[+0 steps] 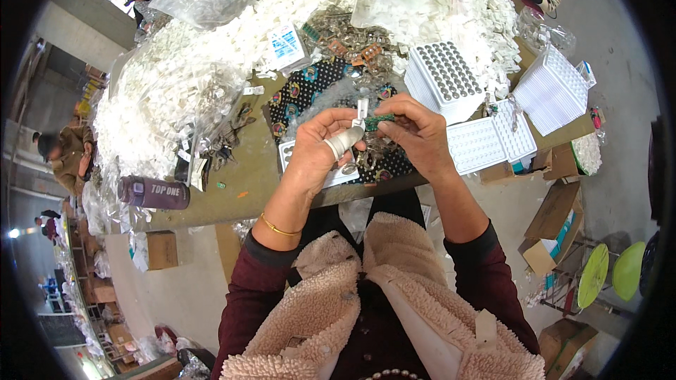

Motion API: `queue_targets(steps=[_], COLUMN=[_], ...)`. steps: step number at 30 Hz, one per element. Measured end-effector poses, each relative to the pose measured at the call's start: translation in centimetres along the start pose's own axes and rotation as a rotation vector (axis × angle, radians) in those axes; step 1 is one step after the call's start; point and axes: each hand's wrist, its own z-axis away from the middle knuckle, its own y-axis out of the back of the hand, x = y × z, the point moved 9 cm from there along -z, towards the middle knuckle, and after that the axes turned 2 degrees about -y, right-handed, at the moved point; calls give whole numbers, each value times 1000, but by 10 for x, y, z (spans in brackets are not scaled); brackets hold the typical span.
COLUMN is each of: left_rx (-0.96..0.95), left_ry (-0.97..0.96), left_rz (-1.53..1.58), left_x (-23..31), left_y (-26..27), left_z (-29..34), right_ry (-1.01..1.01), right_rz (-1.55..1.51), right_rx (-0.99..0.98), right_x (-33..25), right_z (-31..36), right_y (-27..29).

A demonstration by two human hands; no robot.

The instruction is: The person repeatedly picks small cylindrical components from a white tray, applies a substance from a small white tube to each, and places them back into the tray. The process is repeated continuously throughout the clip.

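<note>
Over the table's near edge, my left hand (pixel 315 146) pinches a small white plastic piece (pixel 362 110); one of its fingers has a white wrap (pixel 343 141). My right hand (pixel 424 139) grips a small green circuit board (pixel 378 120) between thumb and fingers, right beside the white piece. Whether the two parts touch, I cannot tell. Below my hands lie small metal parts (pixel 367 155) on a dark patterned cloth (pixel 303 95). A white tray (pixel 342 177) sits partly hidden under my left hand.
White plastic parts (pixel 162 102) are heaped across the table's far side. Stacked white trays (pixel 443 74) with round metal pieces stand right, near another tray stack (pixel 553 91). A dark bottle (pixel 155 192) lies at left. Other people sit around; cardboard boxes (pixel 553 218) are on the floor.
</note>
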Motion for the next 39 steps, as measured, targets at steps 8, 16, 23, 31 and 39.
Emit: queue_targets(steps=[8,16,23,31,39], left_rx=[-44,-5,-24,5,155], left_ry=[-46,-151,-109,-241,-160], left_rz=[158,-54,-84,-84,-81], left_x=[1,4,3,11,3], left_y=[-6,2,2,2,11], left_z=[0,0,1,0,1], right_ry=[-95,-137,-106,-21,333], right_rz=[-197,-240,-264,-39,460], right_rx=[24,-59,-125,-36,106], right_x=[9,7,1,-8,-38], right_z=[4,5,3,5,12], right_y=[-3,-9,-12,-18,-28])
